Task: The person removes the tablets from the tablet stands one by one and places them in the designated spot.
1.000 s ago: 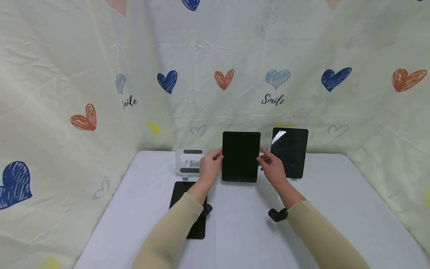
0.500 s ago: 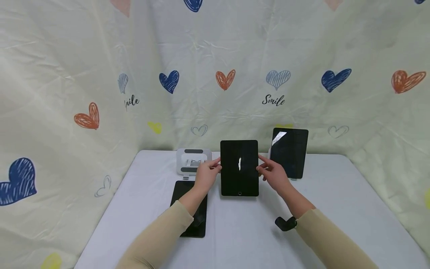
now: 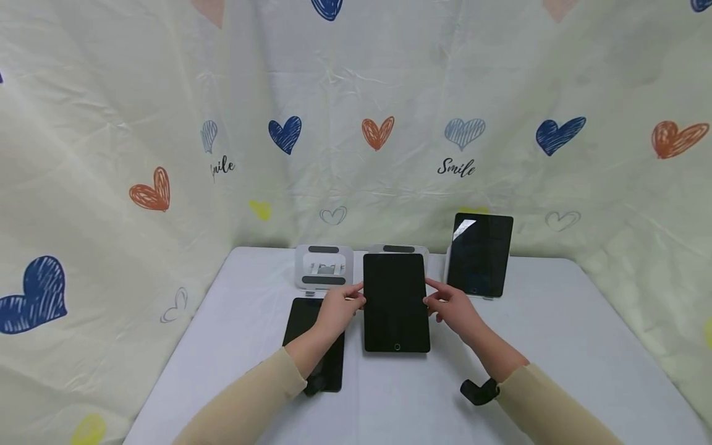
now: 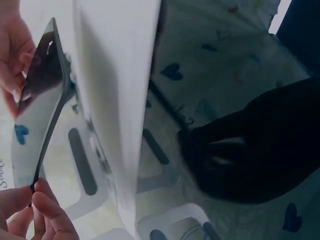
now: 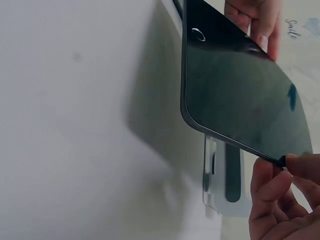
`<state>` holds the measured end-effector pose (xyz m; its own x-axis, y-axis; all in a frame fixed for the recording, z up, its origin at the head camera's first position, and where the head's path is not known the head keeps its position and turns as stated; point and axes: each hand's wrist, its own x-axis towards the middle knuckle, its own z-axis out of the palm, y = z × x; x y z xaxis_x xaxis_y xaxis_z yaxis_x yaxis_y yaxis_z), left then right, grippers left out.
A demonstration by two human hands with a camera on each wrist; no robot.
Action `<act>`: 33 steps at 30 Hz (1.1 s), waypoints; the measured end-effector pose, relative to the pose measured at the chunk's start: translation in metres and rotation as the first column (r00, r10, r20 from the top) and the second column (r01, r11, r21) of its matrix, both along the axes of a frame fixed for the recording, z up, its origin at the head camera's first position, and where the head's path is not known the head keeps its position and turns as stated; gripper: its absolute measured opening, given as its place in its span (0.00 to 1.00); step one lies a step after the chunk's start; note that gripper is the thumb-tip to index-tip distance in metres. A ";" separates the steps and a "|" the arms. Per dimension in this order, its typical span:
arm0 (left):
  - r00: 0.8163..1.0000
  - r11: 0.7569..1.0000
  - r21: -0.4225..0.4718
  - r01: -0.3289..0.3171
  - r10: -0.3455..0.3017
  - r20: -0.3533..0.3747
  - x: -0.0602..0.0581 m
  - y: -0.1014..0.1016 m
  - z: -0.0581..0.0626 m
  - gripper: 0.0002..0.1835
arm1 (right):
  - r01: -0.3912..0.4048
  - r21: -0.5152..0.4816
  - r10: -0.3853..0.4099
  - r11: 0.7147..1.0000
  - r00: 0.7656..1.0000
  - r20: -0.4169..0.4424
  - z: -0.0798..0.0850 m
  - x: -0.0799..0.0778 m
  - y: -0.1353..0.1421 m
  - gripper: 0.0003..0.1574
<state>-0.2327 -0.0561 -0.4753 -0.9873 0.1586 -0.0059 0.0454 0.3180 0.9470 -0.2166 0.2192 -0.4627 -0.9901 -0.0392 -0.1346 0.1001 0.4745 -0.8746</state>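
Observation:
Between both hands is a black tablet with a round home button at its lower edge. My left hand pinches its left edge, and my right hand pinches the right edge. In the right wrist view the tablet hangs tilted over the white table, its shadow on the cloth below. Behind it stands a white tablet stand, mostly hidden in the head view. The left wrist view shows my left fingers and thumb on the tablet's thin edge.
A second white stand with grey pads stands at the back left. Another tablet lies flat in front of it, partly under my left forearm. A third tablet leans upright on a stand at the back right. A heart-patterned curtain hangs behind the table.
Both hands have brought the held tablet down and toward me, away from the middle stand, whose top now shows behind it. The other tablets stay put.

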 end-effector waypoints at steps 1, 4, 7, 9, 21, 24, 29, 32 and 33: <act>1.000 1.000 -0.007 0.006 -0.006 0.007 0.002 -0.001 -0.001 0.21 | -0.001 0.003 0.001 1.000 1.000 0.010 -0.001 0.001 0.000 0.36; 1.000 0.999 -0.035 0.017 -0.016 0.027 0.008 -0.002 -0.006 0.22 | 0.009 -0.001 -0.009 1.000 0.999 0.048 -0.006 0.005 -0.002 0.36; 0.998 0.998 -0.053 0.028 -0.025 0.051 0.011 -0.002 -0.011 0.23 | 0.016 0.000 -0.016 1.000 0.996 0.085 -0.011 0.009 -0.002 0.35; 0.998 0.997 -0.071 0.034 -0.029 0.064 0.012 -0.001 -0.013 0.23 | 0.026 0.004 -0.027 1.000 0.994 0.108 -0.014 0.011 -0.002 0.35; 0.982 0.979 -0.159 0.131 -0.106 0.157 0.021 0.004 -0.025 0.28 | 0.051 0.023 -0.054 0.998 0.979 0.196 -0.028 0.023 -0.002 0.33; 0.979 0.968 -0.199 0.153 -0.121 0.165 0.022 0.006 -0.028 0.28 | 0.057 0.023 -0.060 0.998 0.972 0.227 -0.033 0.025 -0.002 0.34; 0.976 0.937 -0.294 0.189 -0.147 0.162 0.023 0.009 -0.029 0.31 | 0.036 0.040 -0.045 0.999 0.968 0.249 -0.032 0.029 -0.002 0.36; 0.971 0.911 -0.346 0.223 -0.176 0.162 0.023 0.011 -0.027 0.31 | 0.016 0.069 -0.032 0.997 0.969 0.245 -0.030 0.031 -0.001 0.35; 0.970 0.904 -0.360 0.232 -0.186 0.160 0.024 0.012 -0.026 0.31 | 0.007 0.078 -0.026 0.997 0.970 0.243 -0.029 0.031 0.000 0.35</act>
<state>-0.2089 -0.0439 -0.5014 -0.9199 0.3243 -0.2205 0.0442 0.6445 0.7633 -0.1855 0.2187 -0.4916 -0.9275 -0.0032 -0.3739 0.3143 0.5348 -0.7843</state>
